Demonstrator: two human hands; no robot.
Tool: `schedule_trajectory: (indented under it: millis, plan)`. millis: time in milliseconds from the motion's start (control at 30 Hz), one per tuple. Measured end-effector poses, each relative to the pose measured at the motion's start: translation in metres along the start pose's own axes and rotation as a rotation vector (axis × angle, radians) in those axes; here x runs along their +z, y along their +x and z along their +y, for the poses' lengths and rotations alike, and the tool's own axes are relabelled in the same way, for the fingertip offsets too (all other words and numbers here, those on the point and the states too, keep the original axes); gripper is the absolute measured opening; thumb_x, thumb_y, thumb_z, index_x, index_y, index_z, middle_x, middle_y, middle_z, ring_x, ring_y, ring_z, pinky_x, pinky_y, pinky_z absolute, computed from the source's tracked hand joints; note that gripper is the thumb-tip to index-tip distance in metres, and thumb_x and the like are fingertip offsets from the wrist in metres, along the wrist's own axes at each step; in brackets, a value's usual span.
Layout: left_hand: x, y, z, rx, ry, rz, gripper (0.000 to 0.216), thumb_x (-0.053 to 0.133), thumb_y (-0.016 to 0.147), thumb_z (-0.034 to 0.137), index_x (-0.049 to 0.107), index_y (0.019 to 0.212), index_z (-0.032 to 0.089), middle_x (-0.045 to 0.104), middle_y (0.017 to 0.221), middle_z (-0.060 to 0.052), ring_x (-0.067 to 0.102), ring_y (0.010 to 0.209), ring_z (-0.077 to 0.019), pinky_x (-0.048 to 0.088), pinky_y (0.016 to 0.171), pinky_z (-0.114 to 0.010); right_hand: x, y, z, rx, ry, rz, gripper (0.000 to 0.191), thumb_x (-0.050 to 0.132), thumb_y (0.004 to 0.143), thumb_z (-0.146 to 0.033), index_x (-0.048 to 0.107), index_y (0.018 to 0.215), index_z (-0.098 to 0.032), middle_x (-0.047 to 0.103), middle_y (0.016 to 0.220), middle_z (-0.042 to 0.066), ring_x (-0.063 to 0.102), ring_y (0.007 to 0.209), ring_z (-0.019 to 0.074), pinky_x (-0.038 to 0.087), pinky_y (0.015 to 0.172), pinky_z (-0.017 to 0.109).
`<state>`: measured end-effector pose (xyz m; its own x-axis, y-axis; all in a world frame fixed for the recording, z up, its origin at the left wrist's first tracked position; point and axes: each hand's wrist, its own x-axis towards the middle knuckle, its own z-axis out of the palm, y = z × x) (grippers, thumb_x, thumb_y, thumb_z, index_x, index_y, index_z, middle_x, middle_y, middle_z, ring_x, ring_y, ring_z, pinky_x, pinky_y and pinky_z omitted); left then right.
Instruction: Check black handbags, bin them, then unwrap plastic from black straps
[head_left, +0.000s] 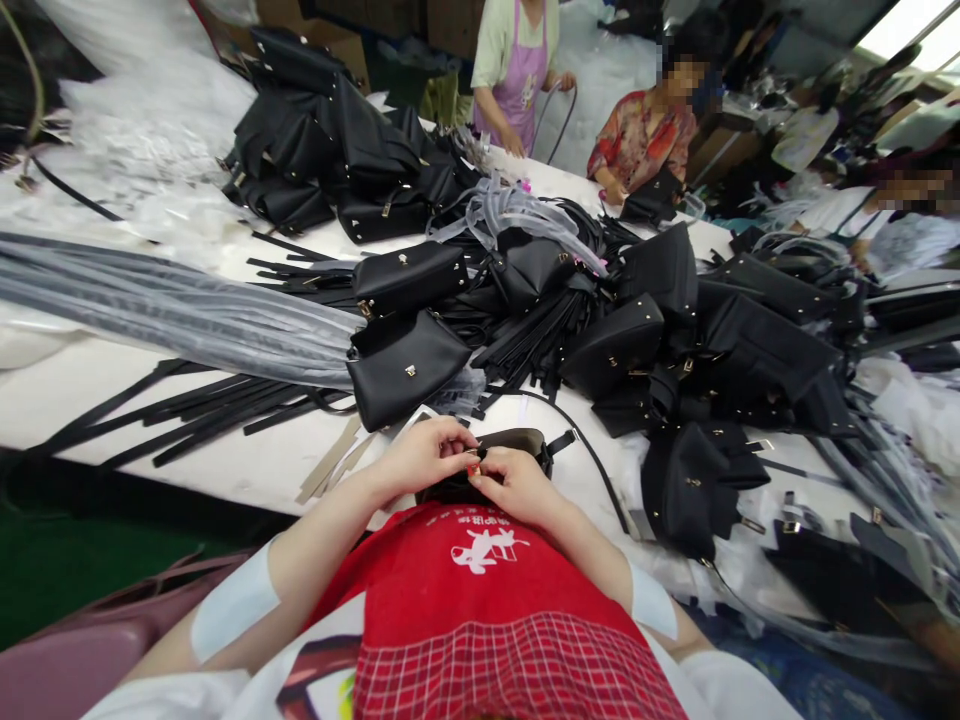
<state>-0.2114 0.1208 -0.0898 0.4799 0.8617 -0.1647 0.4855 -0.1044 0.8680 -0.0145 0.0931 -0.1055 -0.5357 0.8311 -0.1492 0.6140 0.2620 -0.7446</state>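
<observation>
A black handbag [517,438] lies at the table's front edge against my red apron, its opening facing up. My left hand [435,455] and my right hand [517,485] meet over its near edge, fingertips pinched together on a small dark part of it. Between them shows a tiny red and gold piece [474,467], too small to name. Much of the bag is hidden by my hands. From its right side a thin black strap [592,455] curves over the table. Just beyond my left hand sits another black handbag [409,368] with a metal clasp.
Grey plastic-wrapped straps [172,310] and loose black straps [217,405] spread to the left. More black handbags are piled at the back left [352,140] and on the right [765,340]. Across the table stand a person in a purple apron [514,80] and a person in a patterned top [645,140].
</observation>
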Motion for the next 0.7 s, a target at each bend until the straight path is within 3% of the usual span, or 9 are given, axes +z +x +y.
schedule_trajectory:
  millis: [200,333,500,700]
  plan:
    - [-0.005,0.012,0.003,0.134,0.116,-0.095,0.014,0.057,0.080,0.024,0.070,0.080,0.019,0.064,0.074,-0.001,0.058,0.068,-0.0128,0.044,0.065,-0.023,0.003,-0.001,0.002,-0.049,-0.044,-0.004,0.019,0.058,0.084,-0.027,0.061,0.067,-0.018,0.060,0.072,0.000,0.053,0.069,0.0130,0.035,0.064,0.025]
    - [-0.010,0.015,0.013,0.226,0.279,-0.160,0.015,0.055,0.081,0.022,0.068,0.075,0.019,0.063,0.074,-0.002,0.058,0.071,-0.0139,0.043,0.068,-0.024,0.008,0.002,0.011,-0.027,0.134,-0.003,0.020,0.061,0.082,-0.029,0.062,0.066,-0.018,0.058,0.072,0.000,0.052,0.068,0.0122,0.037,0.065,0.025]
    - [-0.009,0.010,0.014,0.150,0.353,-0.145,0.015,0.052,0.083,0.024,0.065,0.077,0.017,0.065,0.078,-0.005,0.059,0.074,-0.0169,0.044,0.070,-0.028,0.015,0.004,0.028,0.079,0.646,-0.040,0.019,0.068,0.076,-0.034,0.067,0.068,-0.017,0.057,0.071,-0.001,0.052,0.067,0.0123,0.040,0.067,0.025]
    - [-0.005,-0.006,0.007,0.049,0.237,-0.142,0.016,0.051,0.084,0.026,0.064,0.077,0.018,0.066,0.081,-0.005,0.059,0.076,-0.0175,0.044,0.072,-0.029,0.017,0.005,0.033,0.200,0.843,-0.009,0.030,0.074,0.066,-0.044,0.065,0.066,-0.015,0.057,0.067,-0.001,0.050,0.064,0.0123,0.039,0.065,0.026]
